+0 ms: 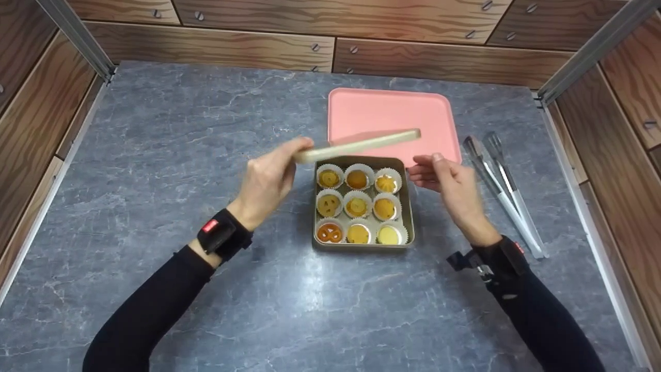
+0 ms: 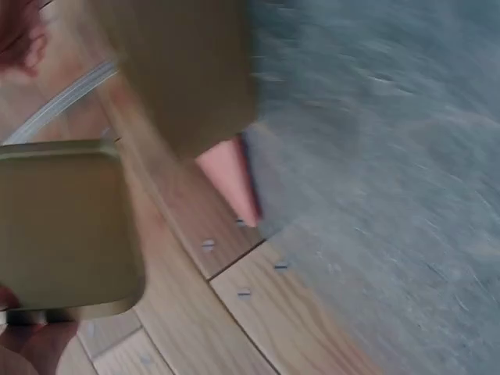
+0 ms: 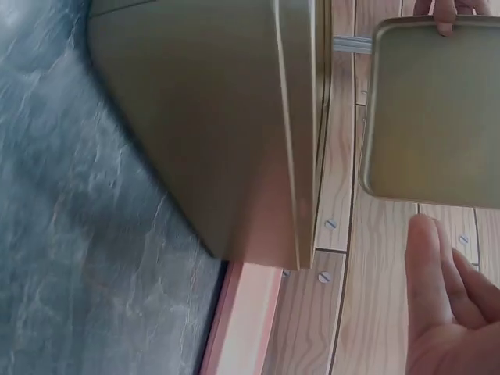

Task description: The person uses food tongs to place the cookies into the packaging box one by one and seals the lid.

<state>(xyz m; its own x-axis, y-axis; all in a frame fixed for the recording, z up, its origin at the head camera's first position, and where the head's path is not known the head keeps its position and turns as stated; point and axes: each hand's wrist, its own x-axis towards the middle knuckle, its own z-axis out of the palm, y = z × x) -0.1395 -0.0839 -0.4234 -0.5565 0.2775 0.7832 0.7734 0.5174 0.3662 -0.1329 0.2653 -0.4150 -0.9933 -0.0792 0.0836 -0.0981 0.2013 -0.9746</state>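
Observation:
My left hand [image 1: 271,173] grips one edge of a gold tin lid [image 1: 361,146], which hangs tilted above the back of a square tin [image 1: 364,247]. In the tin stand rows of small baked treats in white paper cups, such as a yellow round one [image 1: 388,235] and a red-orange glazed one [image 1: 329,233]. My right hand [image 1: 449,186] hovers beside the tin's back right corner, fingers extended, holding nothing. The right wrist view shows the lid [image 3: 433,109] apart from the right fingertips [image 3: 423,234]. In the left wrist view the lid [image 2: 66,226] is pinched at its edge.
Behind the tin lies a pink tray [image 1: 392,111], partly overlapped by the lid in view. Two tong-like metal utensils with pale handles [image 1: 519,217] lie to the right. Wood-patterned walls [image 1: 258,44] border the grey marbled table [image 1: 206,113] at the back and sides.

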